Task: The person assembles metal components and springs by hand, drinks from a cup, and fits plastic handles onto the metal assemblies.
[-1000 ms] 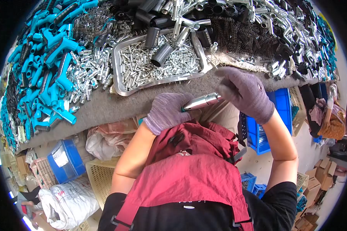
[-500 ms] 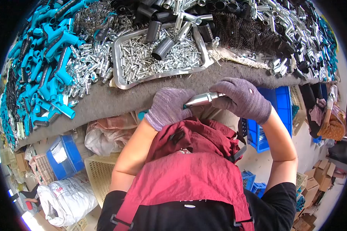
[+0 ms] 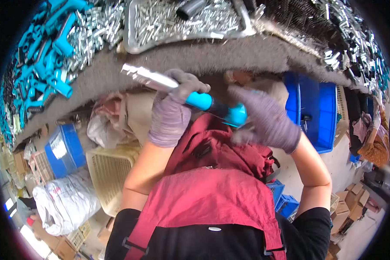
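My left hand (image 3: 171,110), in a purple knit glove, is closed round a teal pistol-shaped handle (image 3: 199,101) with a black section. A shiny silver tube (image 3: 145,78) points up and left out of that grip, smeared by motion. The handle's other teal end (image 3: 236,115) points toward my right hand (image 3: 268,115), also gloved and blurred. Its fingers and thumb are spread on either side of the teal end; contact between them cannot be made out. Both hands are in front of my red apron (image 3: 212,190), below the bench edge.
A grey cloth-covered bench (image 3: 195,60) bears a metal tray (image 3: 132,41) of small silver parts. Teal handles (image 3: 41,69) are heaped at left, dark springs (image 3: 299,24) at right. Blue bins (image 3: 323,117), a cream basket (image 3: 110,173) and a white sack (image 3: 67,201) stand below. Another person (image 3: 375,143) is at far right.
My left hand has turned, swinging the tool so its silver end points up and left. My right hand has come off the silver end and moved lower. The view has tilted down.
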The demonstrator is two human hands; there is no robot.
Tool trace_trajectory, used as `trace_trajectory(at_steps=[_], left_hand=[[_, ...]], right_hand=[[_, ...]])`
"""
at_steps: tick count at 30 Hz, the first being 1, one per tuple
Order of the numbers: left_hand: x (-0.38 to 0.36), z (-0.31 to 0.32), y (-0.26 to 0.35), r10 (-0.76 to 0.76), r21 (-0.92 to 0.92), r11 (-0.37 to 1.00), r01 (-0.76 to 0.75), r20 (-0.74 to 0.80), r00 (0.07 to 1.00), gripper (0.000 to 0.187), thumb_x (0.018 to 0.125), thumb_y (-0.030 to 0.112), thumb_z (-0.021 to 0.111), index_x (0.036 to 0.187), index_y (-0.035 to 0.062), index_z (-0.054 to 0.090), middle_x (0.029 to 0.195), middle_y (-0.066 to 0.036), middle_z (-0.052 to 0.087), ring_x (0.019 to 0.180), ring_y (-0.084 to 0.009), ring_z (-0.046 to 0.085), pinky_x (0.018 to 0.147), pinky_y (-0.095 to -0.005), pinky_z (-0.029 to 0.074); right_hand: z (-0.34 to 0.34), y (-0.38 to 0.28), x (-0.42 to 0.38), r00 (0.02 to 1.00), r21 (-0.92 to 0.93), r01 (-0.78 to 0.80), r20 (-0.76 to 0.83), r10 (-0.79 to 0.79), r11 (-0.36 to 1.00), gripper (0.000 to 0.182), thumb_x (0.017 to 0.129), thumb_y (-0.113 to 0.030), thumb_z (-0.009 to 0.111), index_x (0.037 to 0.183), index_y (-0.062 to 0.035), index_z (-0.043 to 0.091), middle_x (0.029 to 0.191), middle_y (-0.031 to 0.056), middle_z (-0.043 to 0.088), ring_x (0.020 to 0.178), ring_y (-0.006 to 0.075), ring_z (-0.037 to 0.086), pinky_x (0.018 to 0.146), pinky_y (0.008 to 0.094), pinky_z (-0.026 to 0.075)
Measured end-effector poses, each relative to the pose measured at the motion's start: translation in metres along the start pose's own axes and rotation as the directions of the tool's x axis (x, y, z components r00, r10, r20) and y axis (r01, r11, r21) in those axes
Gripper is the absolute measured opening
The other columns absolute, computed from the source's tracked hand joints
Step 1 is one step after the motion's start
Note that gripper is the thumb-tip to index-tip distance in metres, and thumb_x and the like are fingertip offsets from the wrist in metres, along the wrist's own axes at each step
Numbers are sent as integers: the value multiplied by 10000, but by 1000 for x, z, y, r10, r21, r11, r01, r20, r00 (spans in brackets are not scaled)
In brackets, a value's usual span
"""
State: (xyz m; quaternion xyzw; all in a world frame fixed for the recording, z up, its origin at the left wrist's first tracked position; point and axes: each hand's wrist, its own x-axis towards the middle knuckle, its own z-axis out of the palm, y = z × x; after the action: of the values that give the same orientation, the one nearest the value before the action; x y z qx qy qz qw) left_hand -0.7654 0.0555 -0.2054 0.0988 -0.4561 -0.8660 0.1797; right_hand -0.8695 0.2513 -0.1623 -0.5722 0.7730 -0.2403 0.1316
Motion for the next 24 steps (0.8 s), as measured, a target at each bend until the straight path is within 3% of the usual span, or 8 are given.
trace_trajectory(at_steps=[1, 3, 7, 9, 11, 12, 22, 24], left_hand=[[-10, -2, -7, -174, -509, 851, 129, -43, 984, 157, 860, 192, 623, 795, 113, 503, 776, -15, 474, 764, -190, 526, 834, -416, 464], [-31, -38, -41, -489, -704, 647, 293, -88, 868, 180, 858, 224, 628, 828, 115, 488, 733, -25, 470, 748, -205, 525, 860, -461, 454], [-44, -85, -137, -776, -753, 529, 392, -242, 583, 137, 907, 202, 538, 860, 79, 502, 820, -103, 562, 799, -273, 572, 834, -487, 475], [-52, -86, -175, -916, -780, 375, 501, -230, 328, 130, 889, 151, 562, 974, 63, 518, 955, -125, 575, 880, -301, 568, 874, -513, 463], [-73, -84, -198, -892, -755, 327, 569, -47, 450, 180, 918, 204, 512, 1031, 64, 515, 1022, -134, 574, 926, -310, 553, 940, -463, 431], [-64, -71, -176, -950, -744, 176, 645, 42, 308, 274, 945, 267, 447, 1109, 57, 511, 1081, -138, 579, 996, -298, 538, 984, -416, 389], [-43, -109, -206, -933, -313, 360, 879, -92, 349, 250, 950, 301, 431, 1030, 89, 537, 816, -118, 610, 673, -288, 579, 621, -399, 487], [-43, -109, -213, -933, -459, 353, 815, -102, 346, 242, 947, 305, 434, 1021, 100, 540, 804, -113, 607, 666, -276, 578, 611, -402, 487]], right_hand=[[14, -6, -12, 973, 42, -59, 227, 48, 997, 842, 682, -452, 721, 1318, -41, 353, 1067, 192, 578, 949, 359, 578, 797, 437, 456], [23, -15, -31, 860, 193, -253, 493, 130, 948, 849, 693, -440, 712, 1346, -65, 320, 948, 192, 603, 850, 367, 604, 713, 456, 475], [64, -11, -41, 940, 228, -131, 337, 48, 965, 688, 727, -374, 684, 1296, -107, 403, 833, 186, 614, 765, 373, 617, 648, 466, 483], [93, -4, -36, 908, 96, -375, 237, 345, 922, 509, 745, -293, 642, 1206, -136, 496, 792, 178, 624, 755, 367, 623, 638, 464, 488], [108, 1, -22, 852, 5, -445, 308, 422, 895, 397, 746, -245, 610, 1128, -153, 548, 828, 177, 633, 767, 356, 627, 653, 461, 496], [119, 7, -18, 837, -50, -449, 326, 439, 892, 406, 747, -251, 608, 1137, -159, 545, 826, 176, 635, 766, 356, 628, 657, 461, 499], [150, 28, 34, 759, -224, -413, 451, 469, 883, 438, 756, -278, 609, 1177, -198, 515, 844, 176, 646, 767, 363, 637, 659, 465, 511], [154, 30, 39, 762, -240, -398, 451, 465, 886, 452, 756, -281, 608, 1190, -205, 508, 831, 173, 645, 764, 364, 637, 658, 464, 511]])
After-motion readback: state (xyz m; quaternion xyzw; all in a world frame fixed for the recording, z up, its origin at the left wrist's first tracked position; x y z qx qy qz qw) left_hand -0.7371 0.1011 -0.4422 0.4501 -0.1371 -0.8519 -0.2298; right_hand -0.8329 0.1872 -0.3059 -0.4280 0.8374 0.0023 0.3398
